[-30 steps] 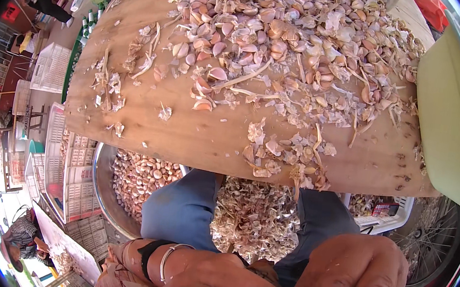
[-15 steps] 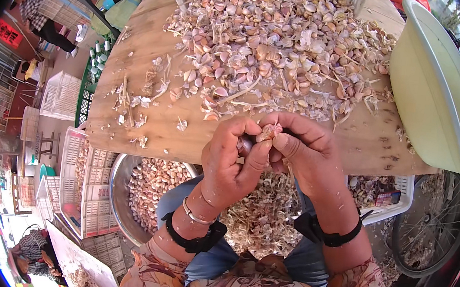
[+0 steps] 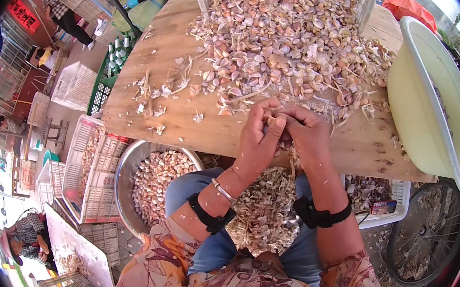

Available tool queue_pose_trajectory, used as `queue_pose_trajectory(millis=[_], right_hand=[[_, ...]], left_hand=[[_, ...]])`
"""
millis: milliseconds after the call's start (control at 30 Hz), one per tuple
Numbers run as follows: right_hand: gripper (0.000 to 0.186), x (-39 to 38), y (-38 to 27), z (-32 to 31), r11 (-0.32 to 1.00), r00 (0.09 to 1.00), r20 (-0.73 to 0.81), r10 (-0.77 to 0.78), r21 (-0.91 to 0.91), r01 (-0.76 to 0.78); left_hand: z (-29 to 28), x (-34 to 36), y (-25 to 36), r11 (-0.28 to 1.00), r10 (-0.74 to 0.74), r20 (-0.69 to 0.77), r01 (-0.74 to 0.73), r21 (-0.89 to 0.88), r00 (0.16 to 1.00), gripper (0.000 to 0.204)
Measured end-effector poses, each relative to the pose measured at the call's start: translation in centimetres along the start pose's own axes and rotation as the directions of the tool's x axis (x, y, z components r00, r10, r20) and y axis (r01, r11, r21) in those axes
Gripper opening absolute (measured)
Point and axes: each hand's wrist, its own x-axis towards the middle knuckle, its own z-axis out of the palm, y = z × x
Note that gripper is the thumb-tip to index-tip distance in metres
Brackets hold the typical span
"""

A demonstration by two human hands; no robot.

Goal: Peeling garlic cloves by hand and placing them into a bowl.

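My left hand (image 3: 260, 135) and my right hand (image 3: 307, 138) meet above the front of the wooden board (image 3: 158, 124), fingers closed around a small piece of garlic (image 3: 271, 120) that is mostly hidden between them. Just beyond them spreads a wide pile of loose cloves, papery skins and dry stalks (image 3: 292, 48). Below the board's edge, left of my arms, a steel basin (image 3: 123, 182) holds many cleaner cloves. A heap of skins (image 3: 264, 215) lies between my knees.
A pale green basin (image 3: 417, 119) stands at the board's right. White crates (image 3: 80, 206) line the left; another (image 3: 401, 211) is below right, beside a wheel (image 3: 419, 273). A bottle crate (image 3: 99, 97) stands back left. Two people (image 3: 53, 1) (image 3: 26, 239) are off left.
My hands have risen from near my body to the board's front, joined around the garlic, and moved slightly farther forward over the last half second. The view has shifted too.
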Motion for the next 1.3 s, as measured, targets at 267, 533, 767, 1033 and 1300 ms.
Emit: queue_pose_trajectory(millis=[267, 533, 767, 1033, 1300], right_hand=[[0.011, 0.7, 1.6, 0.5, 0.964, 1.000, -0.023, -0.008, 0.265, 0.014], [0.013, 1.6, 2.5, -0.3, 0.960, 0.985, -0.169, 0.041, 0.279, 0.008], [0.016, 2.9, 2.6, -0.1, 0.972, 0.980, -0.185, 0.075, 0.233, -0.030], [0.013, 3.0, 3.1, 0.3, 0.979, 0.984, -0.143, 0.108, 0.187, -0.081], [0.013, 2.8, 2.8, 0.4, 0.969, 0.991, -0.075, 0.110, 0.230, -0.090]], left_hand=[[-8.2, -6.5, 5.3, 0.983, -0.055, -0.426, -0.027, -0.184, 0.903, 0.014], [-18.0, -5.6, 5.9, 0.457, 0.199, -0.117, 0.013, 0.889, 0.973, 0.023], [-11.3, 4.1, -0.8, 0.098, 0.191, 0.344, -0.366, 0.925, 0.919, 0.014], [-6.7, -3.3, 8.7, 0.877, 0.008, -0.047, 0.015, 0.479, 0.999, 0.015], [1.1, -9.9, 21.2, 0.803, 0.596, 0.242, -0.567, -0.184, 0.766, 0.012]])
